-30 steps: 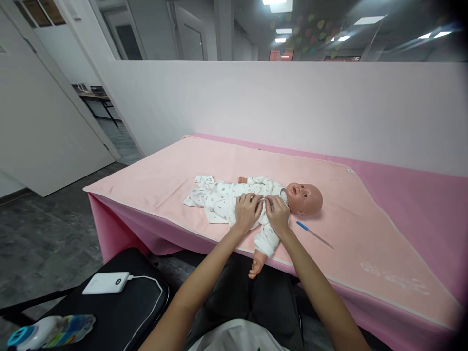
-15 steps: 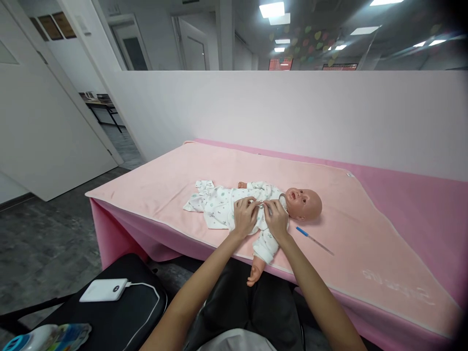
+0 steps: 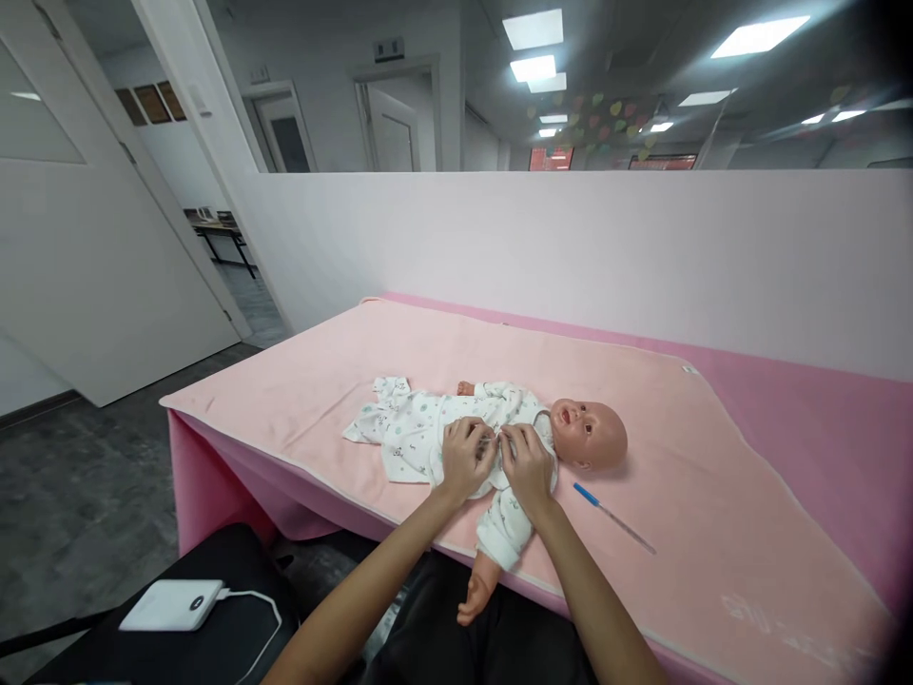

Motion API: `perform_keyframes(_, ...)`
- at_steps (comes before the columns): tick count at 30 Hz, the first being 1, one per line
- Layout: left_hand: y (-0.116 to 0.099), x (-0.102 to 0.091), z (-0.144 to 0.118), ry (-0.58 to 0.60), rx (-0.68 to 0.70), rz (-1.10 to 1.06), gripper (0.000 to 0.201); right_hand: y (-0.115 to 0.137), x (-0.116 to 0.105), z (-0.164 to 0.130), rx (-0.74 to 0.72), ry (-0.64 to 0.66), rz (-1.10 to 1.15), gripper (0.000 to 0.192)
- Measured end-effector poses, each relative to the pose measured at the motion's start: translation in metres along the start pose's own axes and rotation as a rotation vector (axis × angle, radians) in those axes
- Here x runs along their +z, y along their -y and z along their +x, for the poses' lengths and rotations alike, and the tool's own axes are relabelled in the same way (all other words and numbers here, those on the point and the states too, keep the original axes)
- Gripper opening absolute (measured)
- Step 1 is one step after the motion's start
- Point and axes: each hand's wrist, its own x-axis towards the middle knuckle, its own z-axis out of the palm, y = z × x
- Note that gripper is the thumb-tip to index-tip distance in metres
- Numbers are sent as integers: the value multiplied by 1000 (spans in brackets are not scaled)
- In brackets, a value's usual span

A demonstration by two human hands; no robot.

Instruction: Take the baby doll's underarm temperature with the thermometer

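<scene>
White cloth on the doll (image 3: 456, 433) is pinched by the left hand (image 3: 465, 459) and right hand (image 3: 526, 466) — best kept flat, pulled gently.

Both hands' fingers (image 3: 476, 440) hide whatever they pinch on the doll's garment (image 3: 420, 433).

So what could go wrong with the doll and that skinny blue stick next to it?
The baby doll lies close to the table's front edge, and one doll arm already hangs over it; a tug from the left hand or right hand on its white outfit might slide it off. The thin blue-tipped stick lies loose near the right forearm and could get knocked away.
</scene>
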Motion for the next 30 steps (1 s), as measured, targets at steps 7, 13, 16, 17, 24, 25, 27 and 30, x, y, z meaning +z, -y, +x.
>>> perform_keyframes(7,0,3,0,13,-43,-4,15,4,-3,-1,-39,34,24,17)
perform_keyframes(13,3,5,-1,-40,-80,-69,16,5,-2,0,-54,69,-11,18)
perform_keyframes(16,3,4,-1,-33,-83,-69,17,6,-2,0,-40,64,-1,17)
perform_keyframes(17,3,4,-1,-26,-84,-69,17,6,-2,1,-31,61,5,17)
perform_keyframes(24,4,0,-1,-61,-73,-98,16,5,-2,0,6,8,79,15)
perform_keyframes(25,5,-2,-2,-103,-57,-92,15,5,-2,0,16,-7,89,15)
perform_keyframes(27,10,-6,-6,-196,-21,-58,11,4,-2,-1,33,-33,99,16)
perform_keyframes(30,17,-13,-10,-214,-1,2,9,4,-2,-2,49,-52,103,16)
